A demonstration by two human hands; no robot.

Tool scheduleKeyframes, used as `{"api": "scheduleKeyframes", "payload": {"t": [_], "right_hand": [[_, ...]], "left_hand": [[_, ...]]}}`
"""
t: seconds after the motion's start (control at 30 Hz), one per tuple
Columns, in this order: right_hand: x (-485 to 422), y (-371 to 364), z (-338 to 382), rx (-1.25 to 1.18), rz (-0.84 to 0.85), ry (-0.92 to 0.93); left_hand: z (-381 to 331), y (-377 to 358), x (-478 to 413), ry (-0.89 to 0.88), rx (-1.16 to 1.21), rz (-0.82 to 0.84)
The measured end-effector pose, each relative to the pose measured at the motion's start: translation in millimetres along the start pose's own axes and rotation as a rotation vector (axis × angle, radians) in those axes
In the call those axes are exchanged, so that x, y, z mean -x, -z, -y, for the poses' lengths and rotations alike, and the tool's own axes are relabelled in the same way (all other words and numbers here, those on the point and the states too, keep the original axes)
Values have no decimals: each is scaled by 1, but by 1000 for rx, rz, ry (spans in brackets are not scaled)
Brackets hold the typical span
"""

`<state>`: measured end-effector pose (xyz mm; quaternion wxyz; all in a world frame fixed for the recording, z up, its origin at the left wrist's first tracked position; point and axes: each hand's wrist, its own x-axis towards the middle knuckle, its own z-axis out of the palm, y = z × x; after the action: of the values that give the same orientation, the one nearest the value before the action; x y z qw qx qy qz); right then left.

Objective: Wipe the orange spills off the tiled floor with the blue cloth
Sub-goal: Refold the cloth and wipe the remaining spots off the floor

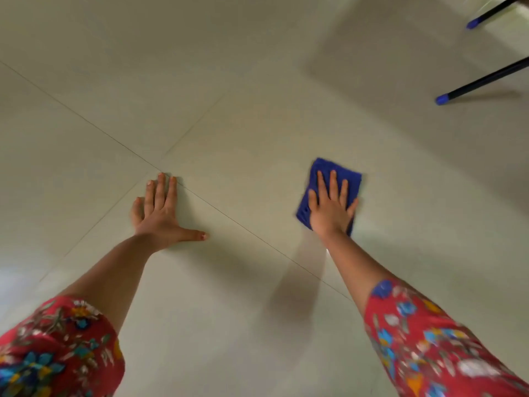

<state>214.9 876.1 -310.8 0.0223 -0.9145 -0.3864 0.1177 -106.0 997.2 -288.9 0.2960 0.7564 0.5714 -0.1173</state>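
The right grip (332, 209) is laid flat, fingers straight and spread, on the folded blue cloth (337, 167), which is pressed against the tiled floor (257, 110). The left grip (160, 213) is spread open on the floor, nothing held, beside a tile joint (229, 216).

My left hand (160, 213) lies flat at nine o'clock, fingers (161, 190) straight, thumb splayed toward three. My right hand (332, 210) lies flat at three o'clock, fingers spread, arm outstretched.
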Motion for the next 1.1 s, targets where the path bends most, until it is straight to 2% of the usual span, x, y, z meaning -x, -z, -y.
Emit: {"api": "scheduleKeyframes", "payload": {"t": [0.03,0.1,0.17,0.2,0.23,0.27,0.33,0.4,0.47,0.5,0.57,0.63,0.7,0.8,0.87,0.93,1.0,1.03,1.1], "right_hand": [[-6,0,17,-8,20,26],[9,-8,35,31,20,251],[60,-19,15,107,-5,538],[84,-21,-8,121,-23,625],[99,-19,-37,128,-12,631],[100,-14,-65,134,-10,570],[74,-4,-102,117,-30,325],[28,7,-107,54,-42,31],[-8,13,-81,-24,-25,-87],[-15,12,-66,-21,-11,-35],[-5,7,-50,4,15,240],[35,-1,-71,69,-7,485],[65,-3,-134,84,-61,404],[65,9,-212,24,-91,-40],[48,13,-214,-14,-62,-250],[42,13,-191,-25,-66,-239],[61,7,-185,11,-69,-25],[78,5,-193,27,-70,73],[109,3,-232,41,-70,93]], "left_hand": [[-1,0,1,8,-12,0],[-4,-4,6,-22,-24,-32],[-24,-16,17,-180,-34,-48],[-40,-26,25,-287,-67,-23],[-61,-39,33,-390,-112,27],[-83,-54,42,-470,-148,81],[-124,-78,55,-549,-195,185],[-158,-98,60,-573,-238,248],[-176,-110,63,-538,-285,266],[-181,-115,65,-511,-311,256],[-186,-119,68,-477,-363,231],[-185,-118,70,-469,-373,225],[-190,-116,72,-462,-365,233],[-200,-113,77,-393,-370,279],[-219,-118,86,-379,-328,281],[-242,-131,99,-461,-282,256],[-263,-149,114,-552,-281,264],[-270,-158,119,-584,-300,298],[-280,-175,127,-627,-388,334]]}}
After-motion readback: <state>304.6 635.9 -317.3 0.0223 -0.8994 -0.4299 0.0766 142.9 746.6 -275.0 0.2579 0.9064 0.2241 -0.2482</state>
